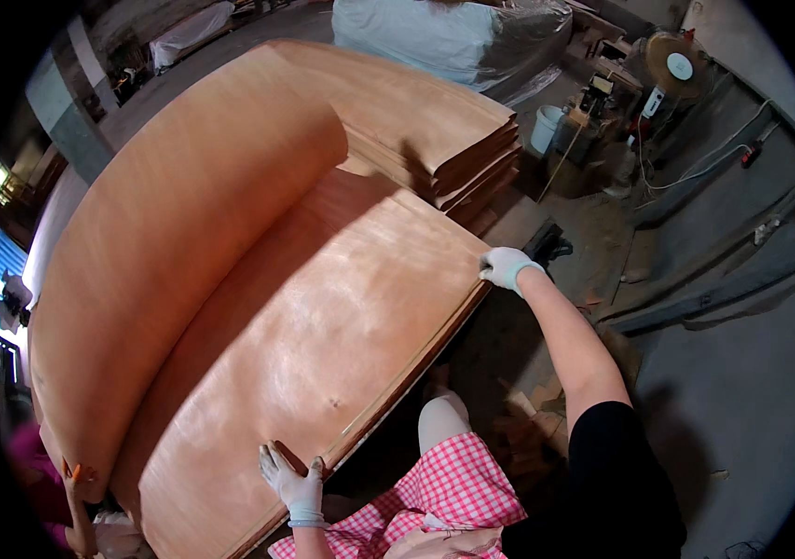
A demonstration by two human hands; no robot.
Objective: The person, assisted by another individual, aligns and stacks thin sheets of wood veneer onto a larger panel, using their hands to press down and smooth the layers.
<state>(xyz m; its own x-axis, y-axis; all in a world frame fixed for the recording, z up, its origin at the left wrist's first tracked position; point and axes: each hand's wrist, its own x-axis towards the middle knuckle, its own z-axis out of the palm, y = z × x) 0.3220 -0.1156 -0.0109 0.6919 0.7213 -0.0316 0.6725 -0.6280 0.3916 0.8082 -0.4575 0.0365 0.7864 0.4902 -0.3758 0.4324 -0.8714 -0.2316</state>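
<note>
A large stack of reddish-brown wood veneer sheets lies in front of me. Its top surface is smooth, with a small knot near the front edge. My left hand, in a white glove, rests on the near edge with its fingers spread. At the right corner my right hand, gloved too, has its fingers closed round the edge of the veneer; how many layers it pinches is hidden. Over the far half, a big veneer sheet curls up in a long roll and casts a shadow on the stack.
At the lower left a co-worker's hand touches the curled sheet's end. Behind stands another veneer pile. Plastic-wrapped goods, a white bucket and a fan are farther back. Wood scraps litter the floor by my legs.
</note>
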